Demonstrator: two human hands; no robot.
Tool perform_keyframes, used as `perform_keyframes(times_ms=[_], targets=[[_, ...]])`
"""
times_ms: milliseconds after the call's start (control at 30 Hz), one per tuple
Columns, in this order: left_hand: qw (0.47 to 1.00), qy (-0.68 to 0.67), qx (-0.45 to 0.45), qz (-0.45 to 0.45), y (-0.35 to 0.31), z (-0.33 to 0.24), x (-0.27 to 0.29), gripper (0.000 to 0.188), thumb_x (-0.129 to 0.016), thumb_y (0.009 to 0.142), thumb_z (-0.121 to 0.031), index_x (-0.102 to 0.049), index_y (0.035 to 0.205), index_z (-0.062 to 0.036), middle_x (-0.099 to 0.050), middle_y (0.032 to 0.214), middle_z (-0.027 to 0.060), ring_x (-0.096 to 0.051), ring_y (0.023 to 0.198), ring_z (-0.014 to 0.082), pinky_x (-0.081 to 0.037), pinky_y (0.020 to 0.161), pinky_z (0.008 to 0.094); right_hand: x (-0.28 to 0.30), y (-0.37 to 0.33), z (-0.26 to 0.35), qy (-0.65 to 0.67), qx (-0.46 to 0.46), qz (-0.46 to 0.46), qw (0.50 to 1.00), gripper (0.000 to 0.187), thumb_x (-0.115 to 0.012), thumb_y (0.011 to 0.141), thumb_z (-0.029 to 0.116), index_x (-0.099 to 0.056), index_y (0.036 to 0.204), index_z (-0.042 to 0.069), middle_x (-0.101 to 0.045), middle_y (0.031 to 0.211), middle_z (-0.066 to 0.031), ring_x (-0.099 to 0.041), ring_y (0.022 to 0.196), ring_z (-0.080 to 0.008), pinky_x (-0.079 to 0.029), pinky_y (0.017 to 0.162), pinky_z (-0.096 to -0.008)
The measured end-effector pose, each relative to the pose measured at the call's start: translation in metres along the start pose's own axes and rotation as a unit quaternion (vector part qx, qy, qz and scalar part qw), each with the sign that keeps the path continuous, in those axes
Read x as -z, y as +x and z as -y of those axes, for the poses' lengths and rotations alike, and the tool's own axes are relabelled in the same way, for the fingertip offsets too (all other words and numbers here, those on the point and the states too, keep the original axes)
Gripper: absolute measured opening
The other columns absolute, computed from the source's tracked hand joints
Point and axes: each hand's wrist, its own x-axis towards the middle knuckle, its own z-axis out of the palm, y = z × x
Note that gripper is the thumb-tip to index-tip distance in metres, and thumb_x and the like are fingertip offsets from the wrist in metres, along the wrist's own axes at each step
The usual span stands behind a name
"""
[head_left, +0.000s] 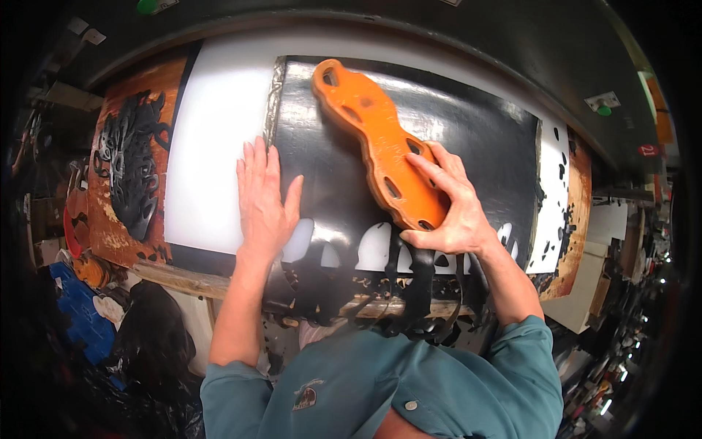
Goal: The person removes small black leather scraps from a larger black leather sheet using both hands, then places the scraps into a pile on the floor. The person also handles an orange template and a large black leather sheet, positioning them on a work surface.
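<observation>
A glossy black sheet (314, 154) lies over a white cutting board (208, 146), its near edge cut into scallops and hanging strips. On it rests an orange cutting die (369, 121), long and wavy-edged with several oval openings, slanting from far left to near right. My right hand (457, 197) grips the die's near right end, thumb at its near tip and fingers over the right side. With fingers stretched out, my left hand (267, 197) lies flat across the sheet's left edge and the white board, apart from the die.
Black cut pieces (135, 157) are piled on a brown board at the left. Small black scraps (561, 172) dot the white surface at the right. A dark machine beam (351, 14) spans the far side. A black plastic bag (153, 322) and blue item (80, 311) sit lower left.
</observation>
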Motion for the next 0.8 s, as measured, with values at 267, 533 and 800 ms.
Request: perform_keyframes(times_ms=[267,533,800], targets=[[0.999,-0.021,-0.028,0.004,0.012,-0.007,0.006,0.064,-0.069,0.1,-0.015,-0.042,0.155,0.001,-0.038,0.165,0.025,-0.03,0.154,0.0499,-0.019,0.126,0.0655,-0.026,0.04,-0.016,-0.132,0.103,0.02,0.986,0.099,-0.092,0.064,0.031,-0.052,0.153,0.014,-0.034,0.157,-0.034,-0.042,0.138,-0.0512,-0.039,0.117,-0.056],[0.997,-0.042,-0.058,0.007,0.033,-0.021,-0.018,0.053,-0.07,0.098,-0.011,-0.054,0.147,0.0028,-0.052,0.156,0.0234,-0.042,0.149,0.0472,-0.03,0.124,0.0576,-0.008,-0.04,-0.045,-0.043,-0.009,-0.032,0.999,0.126,-0.096,0.066,0.054,-0.035,0.163,0.003,-0.045,0.162,-0.0209,-0.036,0.154,-0.0405,-0.033,0.125,-0.0531],[0.997,-0.039,-0.068,0.015,0.033,-0.017,-0.017,0.052,-0.07,0.098,-0.011,-0.055,0.147,0.001,-0.049,0.159,0.0217,-0.04,0.15,0.0464,-0.03,0.124,0.0571,-0.003,-0.098,-0.06,-0.261,-0.046,0.002,0.964,0.074,-0.08,0.089,0.037,-0.053,0.153,0.009,-0.042,0.164,-0.0174,-0.035,0.152,-0.0437,-0.029,0.125,-0.059]])
